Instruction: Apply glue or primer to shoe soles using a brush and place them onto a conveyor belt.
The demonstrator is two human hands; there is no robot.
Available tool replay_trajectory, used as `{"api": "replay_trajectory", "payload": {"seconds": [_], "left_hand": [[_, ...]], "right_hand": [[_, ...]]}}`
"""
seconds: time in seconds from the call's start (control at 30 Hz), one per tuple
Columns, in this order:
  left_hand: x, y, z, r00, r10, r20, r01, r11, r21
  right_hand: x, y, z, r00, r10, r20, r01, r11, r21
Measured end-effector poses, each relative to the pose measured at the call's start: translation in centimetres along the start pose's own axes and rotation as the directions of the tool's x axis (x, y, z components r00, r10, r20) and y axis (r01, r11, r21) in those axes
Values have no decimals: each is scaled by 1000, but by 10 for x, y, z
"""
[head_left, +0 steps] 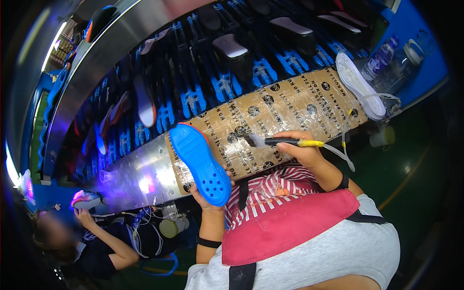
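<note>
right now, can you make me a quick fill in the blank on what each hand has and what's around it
1. The left hand holds a shoe sole whose colour is ____.
2. The right hand holds a brush whose handle is black and ____.
3. A clear ____ runs from the rear end of the brush toward the white sole lying on the taped cardboard.
4. The person wears an apron coloured ____.

Missing words: blue; yellow; tube; pink
</note>
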State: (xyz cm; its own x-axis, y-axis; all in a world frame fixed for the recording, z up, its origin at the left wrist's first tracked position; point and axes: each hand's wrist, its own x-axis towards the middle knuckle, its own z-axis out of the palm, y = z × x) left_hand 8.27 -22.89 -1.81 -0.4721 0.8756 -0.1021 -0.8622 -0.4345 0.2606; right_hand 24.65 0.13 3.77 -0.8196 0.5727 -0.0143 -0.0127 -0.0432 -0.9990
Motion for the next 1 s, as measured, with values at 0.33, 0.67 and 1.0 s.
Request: {"api": "replay_trajectory", "payload": {"seconds": [0.33, 0.67, 1.0], "left_hand": [[21, -9, 11, 996, -54, -70, 67, 975, 213], [16, -41, -2, 984, -73, -161, 119, 948, 295], [20, -41, 0, 983, -78, -168, 122, 956, 268]], "right_hand": [[3, -38, 19, 997, 14, 69, -23, 992, 123], [29, -59, 53, 767, -635, 91, 628, 714, -308], [37, -35, 78, 572, -762, 305, 817, 494, -299]]}}
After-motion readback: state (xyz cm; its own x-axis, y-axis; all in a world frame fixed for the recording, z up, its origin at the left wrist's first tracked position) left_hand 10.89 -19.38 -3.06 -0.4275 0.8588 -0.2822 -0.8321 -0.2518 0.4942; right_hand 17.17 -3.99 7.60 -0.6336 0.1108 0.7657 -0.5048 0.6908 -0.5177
